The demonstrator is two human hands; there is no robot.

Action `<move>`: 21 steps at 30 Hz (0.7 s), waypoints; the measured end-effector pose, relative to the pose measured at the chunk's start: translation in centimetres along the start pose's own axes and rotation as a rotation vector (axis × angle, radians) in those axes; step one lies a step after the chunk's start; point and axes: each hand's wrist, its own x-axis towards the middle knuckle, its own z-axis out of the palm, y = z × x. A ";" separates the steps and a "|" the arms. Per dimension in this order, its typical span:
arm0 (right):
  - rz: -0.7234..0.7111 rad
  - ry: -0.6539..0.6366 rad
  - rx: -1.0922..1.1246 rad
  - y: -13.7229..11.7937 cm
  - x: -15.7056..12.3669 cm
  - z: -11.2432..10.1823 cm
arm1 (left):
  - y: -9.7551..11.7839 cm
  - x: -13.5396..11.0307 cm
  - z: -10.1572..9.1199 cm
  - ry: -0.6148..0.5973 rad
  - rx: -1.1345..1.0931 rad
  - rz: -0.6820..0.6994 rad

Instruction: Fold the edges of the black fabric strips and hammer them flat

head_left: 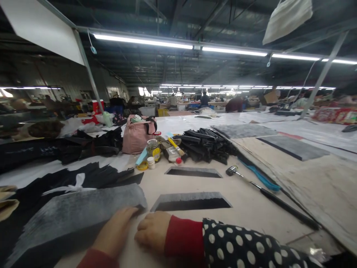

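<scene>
My left hand (118, 227) reaches across a large grey-faced black fabric piece (92, 206) at the lower left. Its fingers are closed at the piece's right corner, which curls up slightly; the thumb is hidden. Beside it, my right hand (154, 231) rests low over the table with its fingers curled in, and what they may hold is hidden. Just beyond the right hand lies a flat black and grey fabric strip (191, 203) with slanted ends. A second, similar strip (193, 172) lies farther back.
A hammer-like tool with a long black handle (287, 207) and a blue strip (259, 175) lie right. Behind the strips stand a glass jar (153, 149), a yellow-handled brush (175, 146), a black fabric heap (205, 143) and a pink bag (137, 136). Black fabric (83, 173) covers the left.
</scene>
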 end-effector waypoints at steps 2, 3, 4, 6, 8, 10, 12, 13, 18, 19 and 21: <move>-0.008 0.036 -0.004 0.0 1.5 0.8 | -0.7 0.2 0.0 0.044 -0.087 -0.022; -0.007 0.061 -0.009 0.0 2.3 1.2 | -1.0 0.3 -0.1 0.044 -0.127 -0.025; -0.004 0.080 -0.012 0.1 2.9 1.6 | -1.3 0.3 -0.2 0.036 -0.159 -0.028; 0.025 0.100 -0.017 0.3 4.1 2.4 | -1.7 0.4 -0.2 0.021 -0.186 -0.036; 0.093 0.109 -0.020 0.4 4.7 3.0 | -1.8 0.4 -0.2 0.036 -0.178 -0.062; 0.174 0.147 -0.036 0.3 5.0 3.5 | -1.7 0.3 -0.1 0.068 -0.169 -0.081; 0.239 0.176 -0.043 0.1 5.0 3.8 | -1.3 0.3 0.0 0.093 -0.164 -0.080; 0.261 0.176 -0.041 0.0 5.0 3.8 | -1.2 0.3 0.0 0.103 -0.159 -0.084; 0.335 0.049 0.019 -0.5 5.2 3.1 | -2.1 0.2 -1.1 0.222 -0.086 -0.171; 0.340 0.033 0.030 -0.5 5.2 3.0 | -2.5 0.1 -1.6 0.283 -0.058 -0.210; 0.337 0.035 0.038 -0.4 5.3 3.0 | -3.0 -0.1 -2.4 0.410 -0.016 -0.304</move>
